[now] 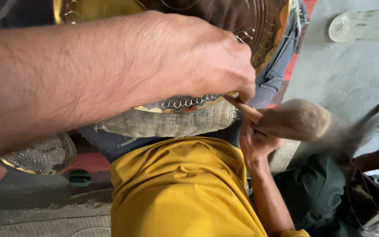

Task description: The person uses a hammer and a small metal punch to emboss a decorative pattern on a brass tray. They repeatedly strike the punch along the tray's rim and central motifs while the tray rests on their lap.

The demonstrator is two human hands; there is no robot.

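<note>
My left hand (189, 57) reaches in from the left, fingers closed on a thin metal punch (247, 109), and hides much of a round engraved brass plate (185, 103). The punch tip rests at the plate's near rim. The plate lies on a coarse burlap cloth (172, 123) over my lap, above my yellow shirt (180, 188). My right hand (255, 142) grips the handle of a wooden mallet (299, 118). The mallet head is blurred and sits just right of the punch's end.
A second engraved brass plate (40, 154) lies at the lower left on the grey concrete floor (352, 74). A pale sandal (365, 25) is at the top right. A small green object (80, 177) sits near the left plate, and dark green cloth (316, 188) lies at the right.
</note>
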